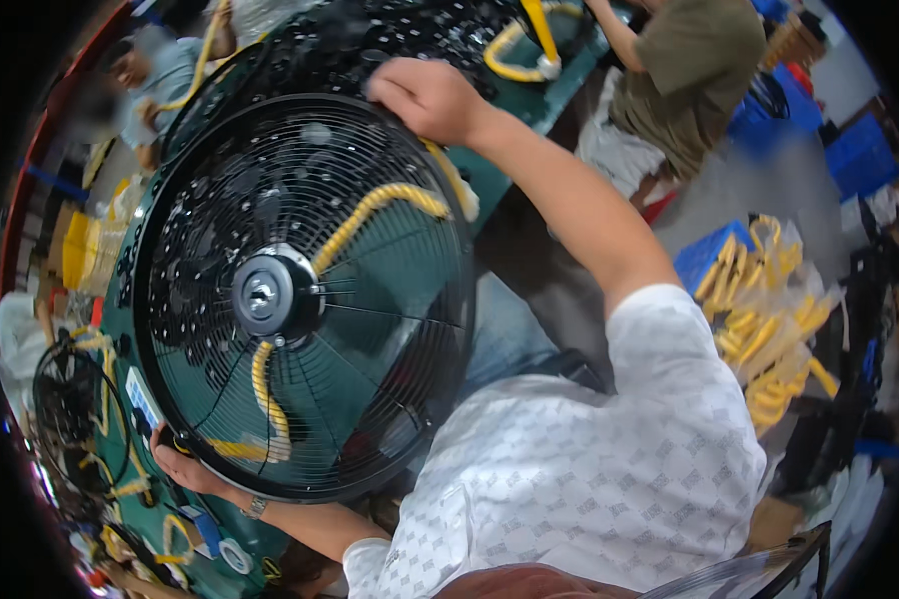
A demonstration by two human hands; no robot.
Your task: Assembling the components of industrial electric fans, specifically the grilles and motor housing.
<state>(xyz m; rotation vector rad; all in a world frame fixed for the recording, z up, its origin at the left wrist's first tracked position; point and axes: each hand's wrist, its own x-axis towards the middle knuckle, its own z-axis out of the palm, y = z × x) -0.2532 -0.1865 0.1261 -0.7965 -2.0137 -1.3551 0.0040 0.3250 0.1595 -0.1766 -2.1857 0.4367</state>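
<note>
A large round black wire fan guard (370,299) is tilted up between my hands over a green table. At its middle sits a dark round motor hub (267,296) with a shiny centre. Behind the wires show a thick yellow twisted cord (355,225) above the hub and another yellow length (260,384) below it. My right hand (430,100) is closed over the upper rim, its fingers curled. Lower left, my left hand (185,469) grips the rim from the side, its fingers partly hidden. No fan blades can be made out.
Many small black parts (340,45) cover the far table. A yellow looped cord (514,70) lies at the table's far right. Co-workers stand at the far left and far right (699,80). Another black guard (75,409) is on the left. Bagged yellow cords (764,319) lie right.
</note>
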